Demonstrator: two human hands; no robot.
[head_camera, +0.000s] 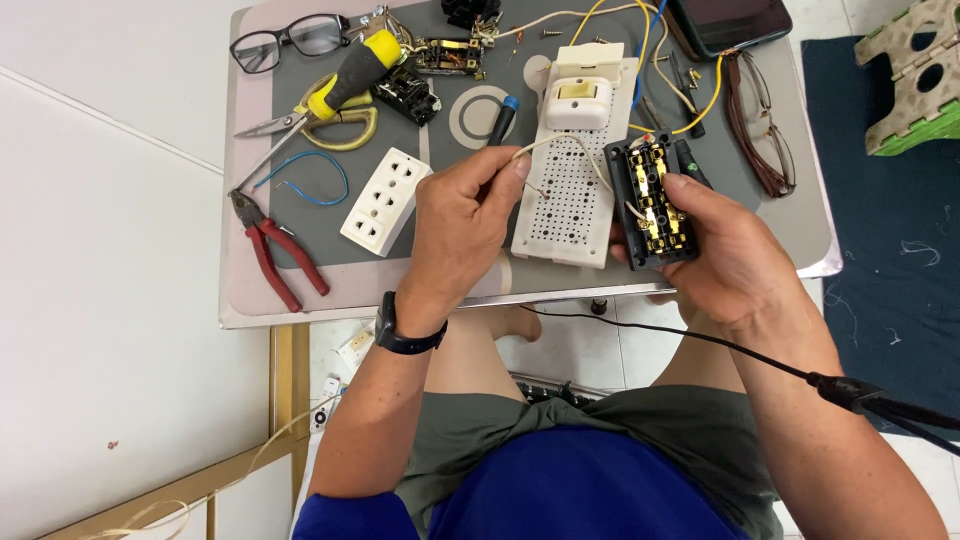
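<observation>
Firmly gripped — wire (560, 140), socket (655, 200).

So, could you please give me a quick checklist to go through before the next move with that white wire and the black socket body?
1. Black socket body gripped by right hand: ok.
2. White wire pinched in left hand: ok.
3. Wire's far end reaches the brass contacts: ok; whether it is fastened: cannot tell.
4. Blue-tipped screwdriver within reach on the table: ok.
5. Loose screws kept away from the table edge: ok.
</observation>
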